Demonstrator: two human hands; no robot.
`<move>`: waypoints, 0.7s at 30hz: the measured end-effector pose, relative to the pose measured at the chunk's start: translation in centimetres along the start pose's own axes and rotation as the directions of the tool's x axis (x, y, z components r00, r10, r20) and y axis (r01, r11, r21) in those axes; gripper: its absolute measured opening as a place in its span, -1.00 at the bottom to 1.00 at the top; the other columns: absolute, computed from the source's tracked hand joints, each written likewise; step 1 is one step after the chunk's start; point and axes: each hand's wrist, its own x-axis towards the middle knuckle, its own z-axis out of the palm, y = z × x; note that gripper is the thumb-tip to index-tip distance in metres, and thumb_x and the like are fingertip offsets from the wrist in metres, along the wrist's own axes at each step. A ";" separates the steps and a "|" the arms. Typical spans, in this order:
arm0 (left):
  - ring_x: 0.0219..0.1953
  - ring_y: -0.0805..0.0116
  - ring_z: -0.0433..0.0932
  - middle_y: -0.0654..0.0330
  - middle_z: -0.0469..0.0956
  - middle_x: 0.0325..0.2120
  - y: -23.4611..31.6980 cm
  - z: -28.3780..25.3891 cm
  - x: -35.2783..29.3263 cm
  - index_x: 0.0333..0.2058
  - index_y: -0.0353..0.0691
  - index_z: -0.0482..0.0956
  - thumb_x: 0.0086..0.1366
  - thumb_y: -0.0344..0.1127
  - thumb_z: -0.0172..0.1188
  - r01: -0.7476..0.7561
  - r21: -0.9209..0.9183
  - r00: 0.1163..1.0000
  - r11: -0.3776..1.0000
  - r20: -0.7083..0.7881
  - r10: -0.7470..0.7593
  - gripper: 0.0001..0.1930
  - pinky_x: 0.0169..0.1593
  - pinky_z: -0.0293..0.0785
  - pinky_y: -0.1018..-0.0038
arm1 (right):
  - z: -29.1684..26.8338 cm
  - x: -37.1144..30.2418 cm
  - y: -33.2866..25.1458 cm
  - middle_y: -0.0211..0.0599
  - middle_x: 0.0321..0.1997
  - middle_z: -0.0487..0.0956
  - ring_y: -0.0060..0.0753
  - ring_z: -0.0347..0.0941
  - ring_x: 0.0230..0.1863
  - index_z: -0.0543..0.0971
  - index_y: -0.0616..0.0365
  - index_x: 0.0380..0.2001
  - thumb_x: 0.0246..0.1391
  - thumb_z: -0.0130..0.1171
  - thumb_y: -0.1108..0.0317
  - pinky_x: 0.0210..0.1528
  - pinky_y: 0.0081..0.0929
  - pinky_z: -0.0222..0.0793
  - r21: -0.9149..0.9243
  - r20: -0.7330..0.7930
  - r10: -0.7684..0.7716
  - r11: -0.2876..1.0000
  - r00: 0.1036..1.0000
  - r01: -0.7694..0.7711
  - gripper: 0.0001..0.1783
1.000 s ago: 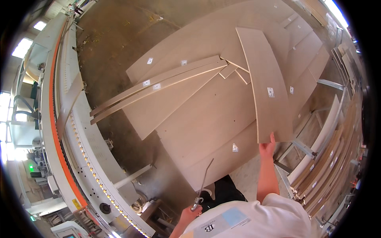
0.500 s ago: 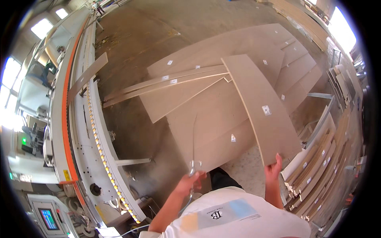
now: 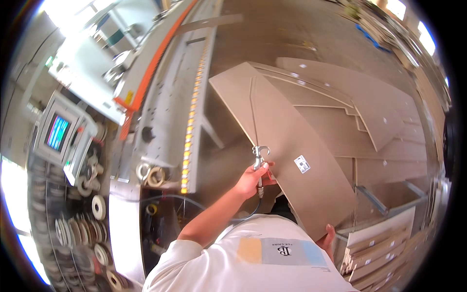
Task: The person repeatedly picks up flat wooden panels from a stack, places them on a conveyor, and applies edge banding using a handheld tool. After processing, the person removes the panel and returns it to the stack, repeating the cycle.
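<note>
My left hand (image 3: pixel 252 181) is closed around an air blow gun (image 3: pixel 258 158) with a hook-shaped metal lever. Its long thin nozzle reaches out over a brown board (image 3: pixel 287 131), and a hose runs from its lower end. The board is long and flat, with a white printed label. At its near right corner my right hand (image 3: pixel 328 238) grips the edge; the board hides part of those fingers. My left fingers are close beside the board's left edge; whether they touch it I cannot tell.
Several more brown boards (image 3: pixel 389 117) lie stacked beyond. On the left runs a long machine bed (image 3: pixel 168 107) with yellow rollers and an orange rail, near a control screen (image 3: pixel 57 132). Rolls of edging tape (image 3: pixel 98 208) hang at lower left. Narrow panels (image 3: pixel 374 255) are stacked at lower right.
The view has turned toward the machine on the left. The held board has swung left across my front, and the blow gun's nozzle now lies over it.
</note>
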 end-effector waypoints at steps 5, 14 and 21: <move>0.01 0.25 0.56 0.16 0.55 -0.09 1.0 -5.2 -10.0 0.09 -0.28 0.56 0.53 -0.16 0.11 -0.123 -0.064 0.952 0.990 -0.288 0.100 -0.66 0.13 0.64 0.10 | 3.8 3.9 1.0 -0.12 0.27 0.50 -0.09 0.47 0.25 0.34 0.18 0.34 0.08 0.17 -0.03 0.24 -0.12 0.43 -0.129 0.164 0.191 0.977 0.968 -0.171 -0.18; -0.08 0.24 0.60 0.11 0.51 -0.20 1.3 -13.6 -19.5 0.12 -0.31 0.49 0.57 -0.19 0.02 -0.315 -0.120 0.773 0.941 -0.608 0.181 -0.66 0.07 0.68 0.11 | 13.2 12.7 5.9 -0.08 0.34 0.44 -0.05 0.40 0.33 0.26 0.24 0.40 0.01 0.23 0.08 0.32 -0.09 0.37 -0.274 0.366 0.484 0.872 0.795 -0.405 -0.10; -0.04 0.23 0.61 0.08 0.54 -0.14 1.2 -19.7 -19.0 0.14 -0.30 0.49 0.56 -0.14 0.05 -0.349 -0.108 0.729 0.931 -0.656 0.197 -0.62 0.00 0.69 0.15 | 12.6 24.0 10.7 -0.10 0.32 0.48 -0.04 0.41 0.33 0.37 0.22 0.32 0.10 0.28 0.05 0.34 -0.09 0.34 -0.386 0.269 0.641 0.756 0.719 -0.529 -0.21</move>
